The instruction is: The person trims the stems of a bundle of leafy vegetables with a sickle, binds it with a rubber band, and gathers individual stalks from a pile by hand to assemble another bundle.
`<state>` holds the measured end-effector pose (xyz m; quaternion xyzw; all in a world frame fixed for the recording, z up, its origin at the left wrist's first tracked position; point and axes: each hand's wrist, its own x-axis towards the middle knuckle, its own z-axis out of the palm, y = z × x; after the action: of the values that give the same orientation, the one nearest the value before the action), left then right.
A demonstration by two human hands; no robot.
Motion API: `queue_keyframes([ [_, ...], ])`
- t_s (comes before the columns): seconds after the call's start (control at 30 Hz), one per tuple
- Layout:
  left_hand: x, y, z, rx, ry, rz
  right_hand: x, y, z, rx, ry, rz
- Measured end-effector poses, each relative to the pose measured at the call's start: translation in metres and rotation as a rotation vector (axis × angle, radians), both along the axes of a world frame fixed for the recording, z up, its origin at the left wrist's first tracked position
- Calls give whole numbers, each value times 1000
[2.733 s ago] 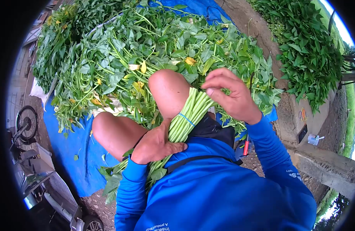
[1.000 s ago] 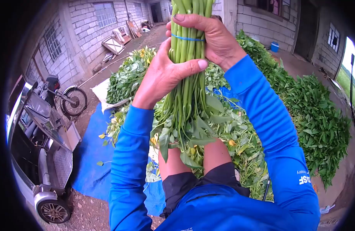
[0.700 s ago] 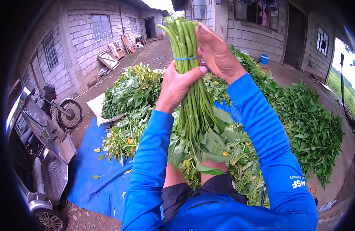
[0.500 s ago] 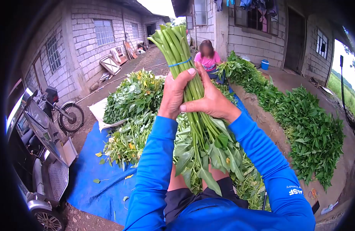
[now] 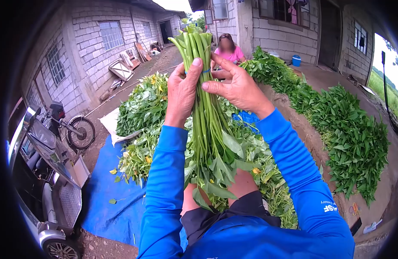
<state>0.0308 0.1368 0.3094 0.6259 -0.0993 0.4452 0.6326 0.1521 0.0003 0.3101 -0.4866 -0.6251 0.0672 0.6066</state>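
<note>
Left fingers (image 5: 194, 70) and right fingers (image 5: 227, 64) clasp a stem bundle (image 5: 203, 123) that partly hides a leafy heap (image 5: 143, 103), a person (image 5: 230, 53) beyond.

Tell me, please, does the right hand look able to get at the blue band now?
Likely yes: part of the blue band shows uncovered beside the right hand, although the left hand hides some.

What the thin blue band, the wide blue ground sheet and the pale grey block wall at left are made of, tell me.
Thin blue band on the green stem bundle: possibly rubber, sitting snug; finish mostly covered.
Wide blue ground sheet: likely plastic tarpaulin, faintly glossy, with smooth creases.
Pale grey block wall: apparently bare concrete, matte, with visible joints.
</note>
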Motion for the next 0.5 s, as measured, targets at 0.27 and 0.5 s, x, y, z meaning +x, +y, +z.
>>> queue_keyframes([
  [0.27,-4,4,-14,-69,68,-198,6,0,-15,-79,47,24],
  [0.5,8,7,-18,-113,77,-65,2,11,-56,-137,48,-50],
])
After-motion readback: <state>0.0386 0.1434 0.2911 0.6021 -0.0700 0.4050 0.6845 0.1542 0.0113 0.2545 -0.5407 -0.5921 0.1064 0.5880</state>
